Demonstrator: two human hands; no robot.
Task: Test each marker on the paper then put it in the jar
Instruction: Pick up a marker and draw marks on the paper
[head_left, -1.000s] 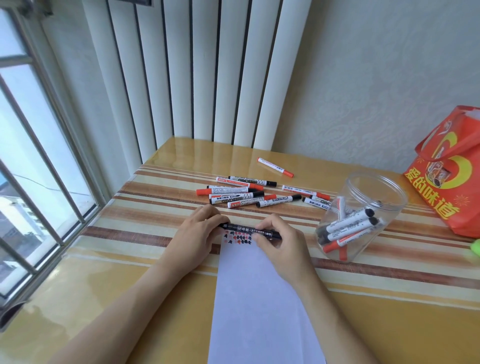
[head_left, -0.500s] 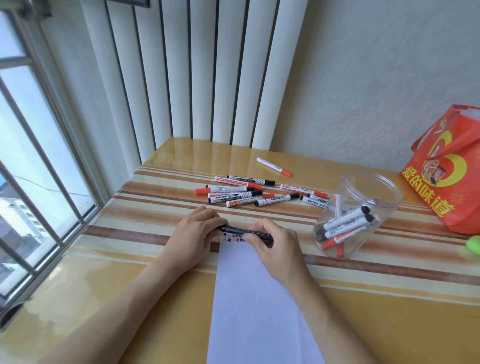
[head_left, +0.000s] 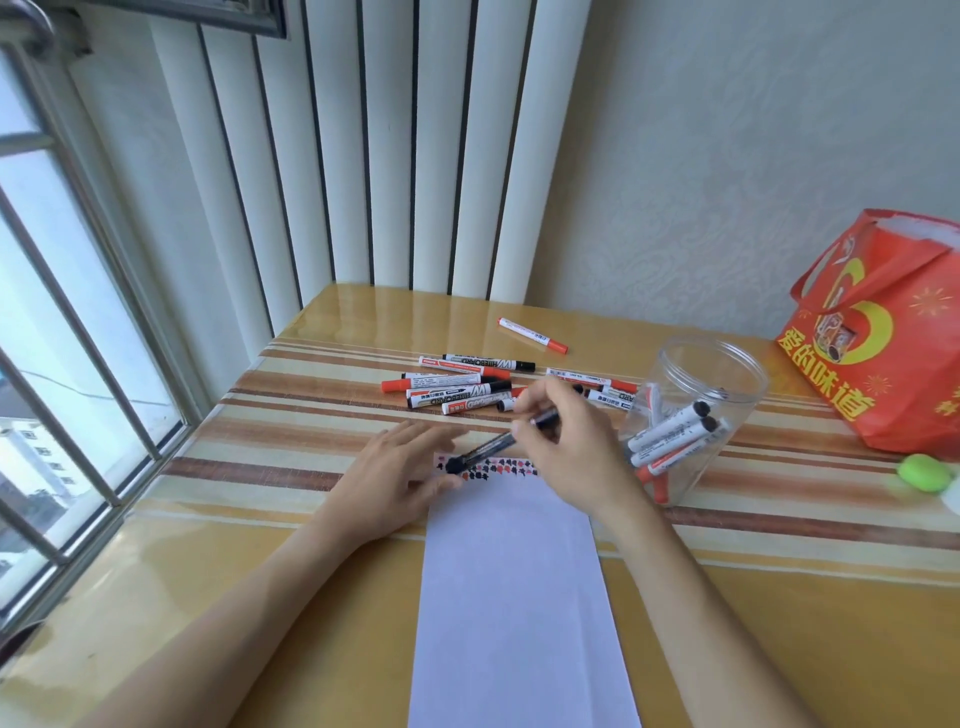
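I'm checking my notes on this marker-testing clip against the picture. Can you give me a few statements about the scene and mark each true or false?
1. The right hand holds a black marker with its tip end near the top of the paper. True.
2. The jar lies on its side. False: it stands upright, its mouth open.
3. The left hand rests flat at the paper's top left corner. True.
4. The jar is empty. False: several markers stand in it.
5. The red bag stands left of the paper. False: it is at the far right of the table.
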